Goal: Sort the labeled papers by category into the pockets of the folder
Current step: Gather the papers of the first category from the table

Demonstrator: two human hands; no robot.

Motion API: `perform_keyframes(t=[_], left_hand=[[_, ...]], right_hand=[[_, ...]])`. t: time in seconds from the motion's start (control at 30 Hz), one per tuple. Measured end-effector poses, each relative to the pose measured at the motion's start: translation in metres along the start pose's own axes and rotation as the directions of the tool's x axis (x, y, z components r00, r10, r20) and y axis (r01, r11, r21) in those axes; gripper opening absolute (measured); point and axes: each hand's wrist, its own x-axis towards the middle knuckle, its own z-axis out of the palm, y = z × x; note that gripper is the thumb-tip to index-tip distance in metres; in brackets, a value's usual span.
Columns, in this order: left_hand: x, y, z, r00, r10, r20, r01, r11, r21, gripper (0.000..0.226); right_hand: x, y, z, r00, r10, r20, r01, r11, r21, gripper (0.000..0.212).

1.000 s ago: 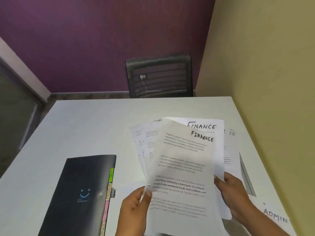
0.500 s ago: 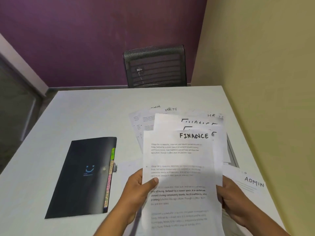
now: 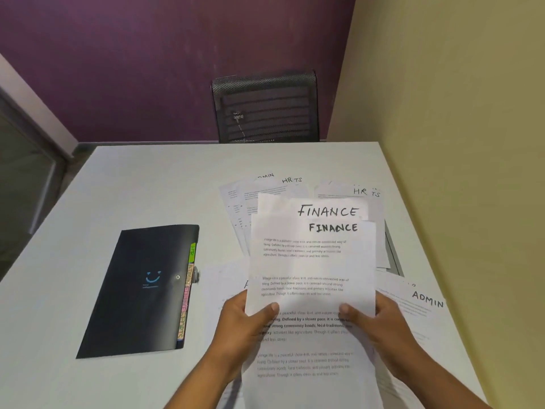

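Observation:
I hold a small stack of white sheets headed FINANCE (image 3: 312,261) upright over the table. My left hand (image 3: 244,323) grips its left edge and my right hand (image 3: 374,320) grips its right edge, thumbs on the front page. A closed black folder (image 3: 138,290) with a blue smiley and coloured pocket tabs (image 3: 186,293) lies flat to the left of my hands. More sheets lie spread on the table behind the stack: HR pages (image 3: 290,183), another HR page (image 3: 364,191), and an ADMIN page (image 3: 424,301) at the right.
The white table (image 3: 132,184) meets a yellow wall (image 3: 457,143) along its right side. A black mesh chair (image 3: 265,107) stands at the far edge against a purple wall. A thin dark object (image 3: 393,255) lies under the papers on the right.
My right hand slid from behind the stack onto its right edge. The two FINANCE sheets are squared together and held lower and straighter.

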Motion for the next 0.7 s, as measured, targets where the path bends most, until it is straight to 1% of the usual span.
perform_keyframes(t=[0.07, 0.1, 0.13, 0.2, 0.3, 0.37, 0.47, 0.53, 0.63, 0.7], left_hand=[[0.001, 0.002, 0.001, 0.991, 0.123, -0.051, -0.116, 0.987, 0.109, 0.026], [0.003, 0.003, 0.002, 0.979, 0.192, -0.066, -0.177, 0.966, 0.187, 0.027], [0.004, 0.004, 0.004, 0.966, 0.249, -0.067, -0.226, 0.943, 0.243, 0.029], [0.008, 0.007, 0.007, 0.943, 0.323, -0.078, -0.284, 0.905, 0.316, 0.031], [0.013, 0.011, 0.010, 0.917, 0.390, -0.079, -0.325, 0.849, 0.416, 0.031], [0.016, 0.012, 0.010, 0.907, 0.414, -0.075, -0.336, 0.820, 0.463, 0.035], [0.025, 0.004, 0.006, 0.909, 0.403, -0.104, -0.322, 0.839, 0.438, 0.045], [0.031, -0.005, 0.003, 0.915, 0.391, -0.103, -0.317, 0.851, 0.418, 0.041], [0.036, -0.012, 0.002, 0.931, 0.352, -0.100, -0.283, 0.866, 0.413, 0.034], [0.038, -0.014, 0.001, 0.933, 0.345, -0.100, -0.276, 0.868, 0.412, 0.032]], right_hand=[[0.003, -0.006, 0.001, 0.994, -0.068, -0.086, 0.062, 0.995, -0.080, 0.028], [0.005, -0.010, 0.001, 0.988, -0.104, -0.111, 0.092, 0.990, -0.106, 0.019], [0.007, -0.012, 0.001, 0.983, -0.140, -0.121, 0.125, 0.985, -0.121, 0.016], [0.010, -0.015, 0.002, 0.975, -0.191, -0.116, 0.177, 0.977, -0.118, 0.017], [0.013, -0.015, 0.004, 0.964, -0.231, -0.133, 0.217, 0.969, -0.116, 0.023], [0.015, -0.015, 0.004, 0.957, -0.261, -0.124, 0.247, 0.961, -0.123, 0.024], [0.018, -0.008, 0.006, 0.959, -0.276, -0.070, 0.266, 0.955, -0.133, 0.037], [0.021, -0.003, 0.006, 0.963, -0.264, -0.045, 0.256, 0.957, -0.139, 0.042], [0.025, 0.003, 0.006, 0.967, -0.253, -0.015, 0.248, 0.957, -0.151, 0.034], [0.029, 0.008, 0.005, 0.965, -0.261, -0.012, 0.254, 0.949, -0.189, 0.029]])
